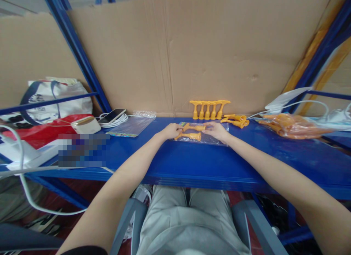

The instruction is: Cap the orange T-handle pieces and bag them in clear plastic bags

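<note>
On the blue shelf top lies a clear plastic bag (214, 138) with a colourful printed edge. Two orange hammer-shaped plastic pieces rest on or in it; I cannot tell which. My left hand (173, 131) is closed at the head end of the upper orange hammer-shaped piece (194, 127). At that piece's handle end, the fingers of my right hand (218, 132) are closed on it. Just below, nearer to me, is the lower orange hammer-shaped piece (192, 136). My fingertips are small and partly hidden.
Several orange pieces (208, 109) stand upright in a row against the cardboard (219, 46). Loose orange pieces (236, 120) lie beside them. A filled bag of orange pieces (290, 126) is at right. Leftward are a flat clear bag (134, 124), a phone (112, 116) and cables.
</note>
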Action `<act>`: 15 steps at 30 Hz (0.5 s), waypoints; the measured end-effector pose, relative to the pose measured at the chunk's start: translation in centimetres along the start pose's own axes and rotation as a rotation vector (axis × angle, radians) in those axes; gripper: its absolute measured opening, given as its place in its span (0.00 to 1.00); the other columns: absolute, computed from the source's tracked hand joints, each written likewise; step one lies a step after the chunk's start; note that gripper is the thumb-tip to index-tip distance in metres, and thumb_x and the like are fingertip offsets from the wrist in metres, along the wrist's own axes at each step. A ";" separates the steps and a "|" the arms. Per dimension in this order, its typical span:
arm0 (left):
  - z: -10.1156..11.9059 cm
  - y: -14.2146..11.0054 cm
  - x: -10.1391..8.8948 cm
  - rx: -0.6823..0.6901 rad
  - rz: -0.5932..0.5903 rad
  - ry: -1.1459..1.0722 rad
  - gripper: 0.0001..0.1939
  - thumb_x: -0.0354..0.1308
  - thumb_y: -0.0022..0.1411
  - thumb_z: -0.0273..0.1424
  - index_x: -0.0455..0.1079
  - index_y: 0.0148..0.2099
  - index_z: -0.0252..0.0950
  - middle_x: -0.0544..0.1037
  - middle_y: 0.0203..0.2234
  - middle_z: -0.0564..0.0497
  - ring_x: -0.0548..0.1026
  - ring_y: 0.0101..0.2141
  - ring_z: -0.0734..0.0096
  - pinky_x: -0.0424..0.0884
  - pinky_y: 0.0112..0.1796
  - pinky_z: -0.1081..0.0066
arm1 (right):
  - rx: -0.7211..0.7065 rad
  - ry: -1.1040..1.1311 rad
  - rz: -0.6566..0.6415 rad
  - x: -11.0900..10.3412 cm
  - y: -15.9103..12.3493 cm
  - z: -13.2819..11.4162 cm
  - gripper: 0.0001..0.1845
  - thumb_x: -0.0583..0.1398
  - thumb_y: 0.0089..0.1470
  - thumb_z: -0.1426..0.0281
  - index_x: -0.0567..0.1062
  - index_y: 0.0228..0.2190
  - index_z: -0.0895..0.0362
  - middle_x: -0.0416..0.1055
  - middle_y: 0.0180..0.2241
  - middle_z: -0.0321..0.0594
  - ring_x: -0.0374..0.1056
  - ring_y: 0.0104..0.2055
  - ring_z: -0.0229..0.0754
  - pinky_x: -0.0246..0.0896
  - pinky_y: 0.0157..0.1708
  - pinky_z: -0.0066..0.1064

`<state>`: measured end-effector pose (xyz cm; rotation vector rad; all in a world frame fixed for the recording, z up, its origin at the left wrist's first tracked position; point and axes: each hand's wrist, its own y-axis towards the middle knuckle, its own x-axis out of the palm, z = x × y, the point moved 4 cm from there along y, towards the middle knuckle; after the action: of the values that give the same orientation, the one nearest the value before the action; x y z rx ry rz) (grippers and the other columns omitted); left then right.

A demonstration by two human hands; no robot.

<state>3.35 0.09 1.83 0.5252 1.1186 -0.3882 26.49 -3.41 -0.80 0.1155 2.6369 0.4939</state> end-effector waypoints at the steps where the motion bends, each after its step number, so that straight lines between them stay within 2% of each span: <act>1: -0.1 0.0 0.0 0.011 0.006 0.002 0.16 0.54 0.58 0.27 0.81 0.43 0.38 0.83 0.40 0.49 0.79 0.44 0.61 0.69 0.45 0.71 | 0.008 0.015 0.004 0.0 0.0 0.1 0.14 0.69 0.45 0.75 0.78 0.38 0.59 0.78 0.45 0.48 0.77 0.41 0.45 0.73 0.44 0.39; 9: -0.4 0.1 -0.1 0.131 -0.006 0.031 0.14 0.52 0.60 0.32 0.80 0.38 0.37 0.83 0.32 0.52 0.79 0.38 0.65 0.70 0.42 0.72 | 0.000 0.023 0.047 0.0 0.0 0.1 0.12 0.69 0.44 0.76 0.77 0.34 0.58 0.78 0.42 0.46 0.76 0.39 0.46 0.72 0.46 0.43; 15: -0.3 0.1 0.0 0.169 0.004 0.062 0.14 0.52 0.61 0.33 0.80 0.37 0.38 0.83 0.30 0.52 0.80 0.39 0.65 0.70 0.42 0.73 | 0.005 0.190 0.028 0.4 0.2 0.7 0.17 0.70 0.41 0.73 0.71 0.33 0.56 0.76 0.45 0.45 0.75 0.45 0.46 0.69 0.51 0.45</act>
<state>3.18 0.40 1.77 0.6920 1.1497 -0.4678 26.49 -2.97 -1.51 0.1125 2.8252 0.5313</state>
